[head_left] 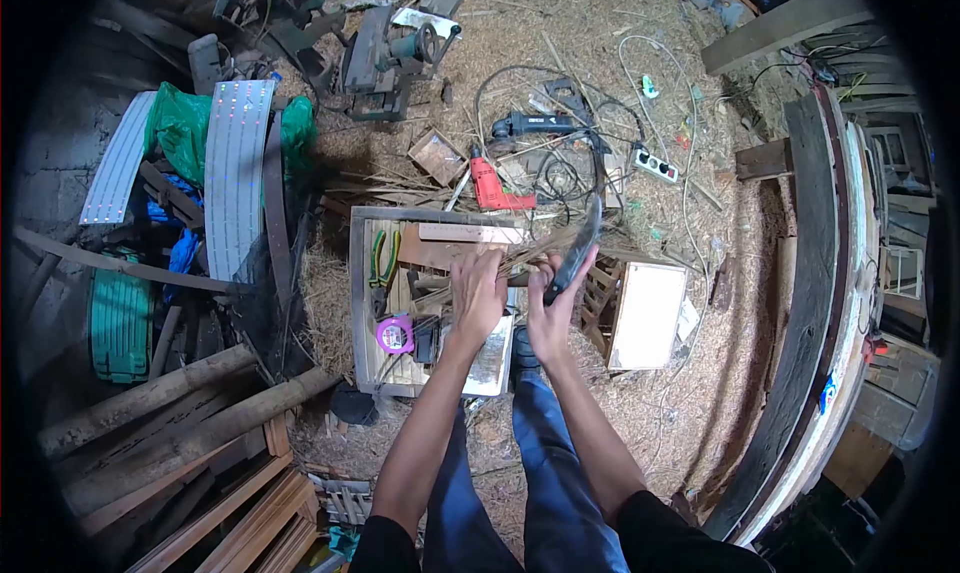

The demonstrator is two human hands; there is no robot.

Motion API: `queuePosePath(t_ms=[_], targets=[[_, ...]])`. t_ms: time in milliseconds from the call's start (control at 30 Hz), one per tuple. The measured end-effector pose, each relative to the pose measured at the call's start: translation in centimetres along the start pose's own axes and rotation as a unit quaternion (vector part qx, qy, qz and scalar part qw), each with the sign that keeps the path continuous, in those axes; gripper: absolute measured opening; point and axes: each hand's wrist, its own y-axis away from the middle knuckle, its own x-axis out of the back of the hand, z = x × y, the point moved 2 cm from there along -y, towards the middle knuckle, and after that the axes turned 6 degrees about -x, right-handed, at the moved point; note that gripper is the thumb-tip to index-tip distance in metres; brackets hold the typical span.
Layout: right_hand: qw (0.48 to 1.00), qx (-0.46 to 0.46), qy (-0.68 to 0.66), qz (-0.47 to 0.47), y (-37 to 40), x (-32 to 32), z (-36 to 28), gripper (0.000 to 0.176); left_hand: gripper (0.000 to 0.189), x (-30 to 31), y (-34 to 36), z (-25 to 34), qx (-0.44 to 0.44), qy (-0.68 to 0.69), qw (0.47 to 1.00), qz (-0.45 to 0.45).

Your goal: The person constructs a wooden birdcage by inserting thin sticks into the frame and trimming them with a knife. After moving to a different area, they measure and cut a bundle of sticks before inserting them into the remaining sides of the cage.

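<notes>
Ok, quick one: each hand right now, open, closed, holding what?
Left hand: closed around a bundle of thin strips.
Right hand: closed on the handle of a dark curved knife, blade pointing up.

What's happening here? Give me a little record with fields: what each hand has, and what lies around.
setting: floor strewn with sawdust and straw
left hand: closed on a bundle of thin strips
right hand: closed on a dark curved blade, next to the strips
under the hands: shallow wooden tray
in the tray: green-handled pliers, pink tape measure
beyond the tray: red drill, white power strip
</notes>
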Motion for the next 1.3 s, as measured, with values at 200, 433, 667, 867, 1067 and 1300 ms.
queuePosePath(t_ms=[200,433,667,867,1067,1300], targets=[[0.965,0.084,0.249,-0.006,1.1,1.5,1.0,0.081,0.034,0.5,-1.6,1.3,0.067,-0.056,0.993,-0.077],[0.996,-0.064,0.01,0.053,0.6,0.7,0.7,0.078,0.022,-2.1,-0.5,2.2,0.006,-0.053,0.998,-0.017],[0.988,-0.062,-0.121,0.072,1.6,1.6,0.6,0.047,0.029,2.8,-3.5,1.7,0.115,-0.024,0.993,0.006],[0.98,-0.101,-0.161,0.062,3.5,3.9,-0.4,0.049,0.031,9.0,-6.0,1.6,0.207,0.008,0.974,0.095],[0.983,-0.115,-0.138,0.031,4.1,3.7,1.7,0.049,0.027,12.6,-4.1,6.7,0.072,-0.109,0.991,-0.025],[0.987,-0.13,-0.093,0.006,2.3,2.4,2.5,0.05,0.021,14.6,4.0,4.4,0.19,-0.079,0.979,-0.016]])
